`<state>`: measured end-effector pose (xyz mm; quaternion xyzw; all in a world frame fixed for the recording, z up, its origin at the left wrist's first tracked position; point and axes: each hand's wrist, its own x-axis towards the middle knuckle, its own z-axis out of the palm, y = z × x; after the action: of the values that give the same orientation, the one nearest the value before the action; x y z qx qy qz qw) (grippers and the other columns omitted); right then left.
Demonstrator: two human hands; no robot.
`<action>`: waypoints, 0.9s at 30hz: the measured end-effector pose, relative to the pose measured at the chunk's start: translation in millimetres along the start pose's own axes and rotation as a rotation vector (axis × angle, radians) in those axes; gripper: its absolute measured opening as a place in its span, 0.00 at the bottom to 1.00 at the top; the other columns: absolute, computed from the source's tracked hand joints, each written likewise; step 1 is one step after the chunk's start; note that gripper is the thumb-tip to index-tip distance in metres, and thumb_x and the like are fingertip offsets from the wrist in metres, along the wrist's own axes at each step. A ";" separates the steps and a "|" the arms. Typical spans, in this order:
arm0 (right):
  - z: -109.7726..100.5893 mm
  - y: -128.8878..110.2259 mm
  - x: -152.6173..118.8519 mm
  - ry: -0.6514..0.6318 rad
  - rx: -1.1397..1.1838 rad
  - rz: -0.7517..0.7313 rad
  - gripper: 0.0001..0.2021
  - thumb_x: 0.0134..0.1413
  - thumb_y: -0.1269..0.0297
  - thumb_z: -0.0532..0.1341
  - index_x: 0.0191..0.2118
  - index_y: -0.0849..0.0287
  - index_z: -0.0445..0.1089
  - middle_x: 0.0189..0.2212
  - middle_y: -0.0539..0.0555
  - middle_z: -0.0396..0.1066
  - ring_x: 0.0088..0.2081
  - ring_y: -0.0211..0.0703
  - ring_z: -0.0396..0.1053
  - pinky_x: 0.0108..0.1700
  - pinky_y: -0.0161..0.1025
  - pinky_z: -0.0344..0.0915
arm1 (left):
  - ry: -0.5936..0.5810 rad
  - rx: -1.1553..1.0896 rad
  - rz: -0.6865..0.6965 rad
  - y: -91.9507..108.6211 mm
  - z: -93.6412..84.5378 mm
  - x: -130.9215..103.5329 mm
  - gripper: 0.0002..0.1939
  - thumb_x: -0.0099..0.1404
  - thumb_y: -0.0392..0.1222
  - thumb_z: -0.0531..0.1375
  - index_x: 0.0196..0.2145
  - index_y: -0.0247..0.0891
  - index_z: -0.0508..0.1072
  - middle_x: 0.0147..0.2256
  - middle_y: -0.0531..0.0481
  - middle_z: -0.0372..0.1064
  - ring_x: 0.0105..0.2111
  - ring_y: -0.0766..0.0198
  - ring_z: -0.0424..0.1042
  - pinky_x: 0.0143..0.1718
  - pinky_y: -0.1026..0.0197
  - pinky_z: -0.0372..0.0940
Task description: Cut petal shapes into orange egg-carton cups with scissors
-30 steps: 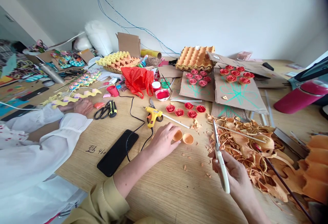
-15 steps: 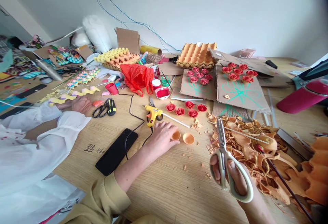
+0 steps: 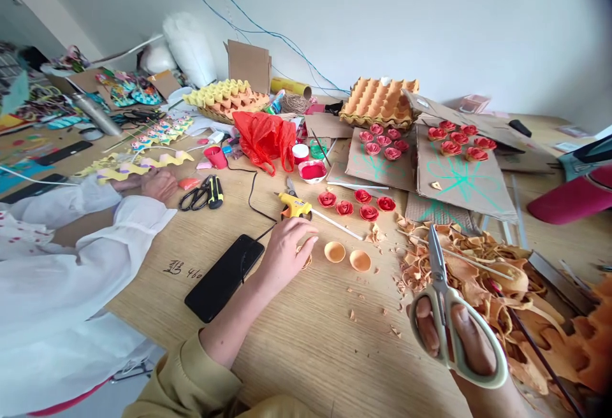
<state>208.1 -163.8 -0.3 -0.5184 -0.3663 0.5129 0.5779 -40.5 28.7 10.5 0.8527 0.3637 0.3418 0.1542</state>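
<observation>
My left hand point(image 3: 285, 247) is at the middle of the table, its thumb and fingers curled close together around an orange egg-carton cup point(image 3: 305, 259). The hand partly hides this cup. Just to its right, two more cut cups, a near one point(image 3: 335, 252) and a farther one point(image 3: 360, 261), stand on the table, hollow side up. My right hand point(image 3: 449, 329) holds white-handled scissors point(image 3: 442, 297), its fingers and thumb through the loops. The blades point up and away, nearly closed, with nothing between them.
Behind my left hand lies a yellow glue gun point(image 3: 292, 204), with red paper roses point(image 3: 363, 204) beside it. A black phone point(image 3: 224, 278) is at left. Orange scraps point(image 3: 459, 259) heap at right. A co-worker's hand point(image 3: 160, 184) rests at far left. A pink bottle point(image 3: 568, 195) lies at right.
My left hand has moved left, away from the two cups, and a third cup now shows at its thumb. The scissors stay in my right hand, shifted slightly right. The view has turned a little left.
</observation>
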 end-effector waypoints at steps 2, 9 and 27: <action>-2.9 -5.0 -6.7 0.010 -0.152 0.083 0.23 0.61 0.38 0.52 0.37 0.54 0.68 0.18 0.49 0.64 0.19 0.40 0.58 0.23 0.38 0.54 | 0.048 -0.043 0.003 -0.2 0.7 -1.9 0.05 0.68 0.35 0.57 0.35 0.39 0.72 0.39 0.47 0.73 0.43 0.58 0.73 0.48 0.53 0.65; -12.4 3.6 -24.3 0.066 -0.490 0.157 0.20 0.62 0.41 0.55 0.35 0.54 0.68 0.18 0.49 0.63 0.21 0.41 0.58 0.25 0.38 0.54 | -0.177 0.000 0.144 13.3 11.5 -1.7 0.13 0.63 0.40 0.65 0.45 0.40 0.71 0.48 0.46 0.71 0.50 0.54 0.67 0.53 0.48 0.60; 15.1 20.3 -1.8 -0.018 -0.160 0.003 0.23 0.61 0.40 0.55 0.38 0.57 0.71 0.19 0.50 0.63 0.21 0.39 0.58 0.23 0.37 0.54 | -0.320 -0.304 -0.025 26.9 19.4 5.8 0.02 0.63 0.34 0.58 0.35 0.37 0.70 0.37 0.47 0.70 0.41 0.59 0.66 0.46 0.55 0.60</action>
<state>189.0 -163.6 -16.9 -0.5590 -0.4106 0.4874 0.5305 -10.2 14.1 13.0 0.8584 0.2895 0.2510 0.3411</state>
